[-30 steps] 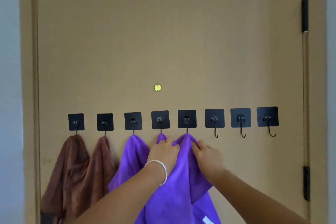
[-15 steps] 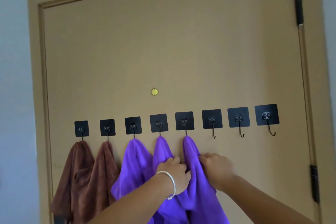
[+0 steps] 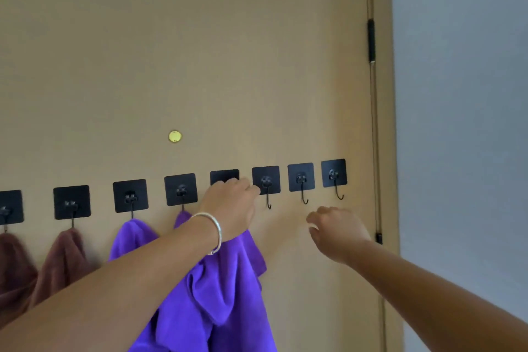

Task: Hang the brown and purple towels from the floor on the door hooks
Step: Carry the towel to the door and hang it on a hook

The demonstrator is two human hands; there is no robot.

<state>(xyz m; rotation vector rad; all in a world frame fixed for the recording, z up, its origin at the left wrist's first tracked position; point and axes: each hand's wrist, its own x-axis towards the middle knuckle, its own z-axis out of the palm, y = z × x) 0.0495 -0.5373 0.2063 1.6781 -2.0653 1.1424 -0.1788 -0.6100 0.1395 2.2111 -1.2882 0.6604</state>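
A row of black stick-on hooks point(image 3: 130, 196) runs across the tan door point(image 3: 228, 66). The brown towel point(image 3: 64, 260) hangs from the two hooks at the far left. The purple towel point(image 3: 217, 294) hangs from the third and fourth hooks and drapes down from under my left hand point(image 3: 231, 206). That hand, with a silver bangle on its wrist, covers the fifth hook, its fingers curled at the top of the purple cloth. My right hand point(image 3: 337, 233) hovers off the towel in front of the door below the bare hooks, fingers loosely bent and holding nothing.
Three bare hooks point(image 3: 303, 197) are at the right end of the row. A brass peephole point(image 3: 175, 136) sits above the hooks. Black hinges point(image 3: 371, 40) line the door's right edge, with a grey wall point(image 3: 463, 123) beyond the frame.
My left hand has risen from the towel's folds up to the fifth hook. My right hand has let go of the purple towel and moved right. The view has swung, sliding the hooks leftward.
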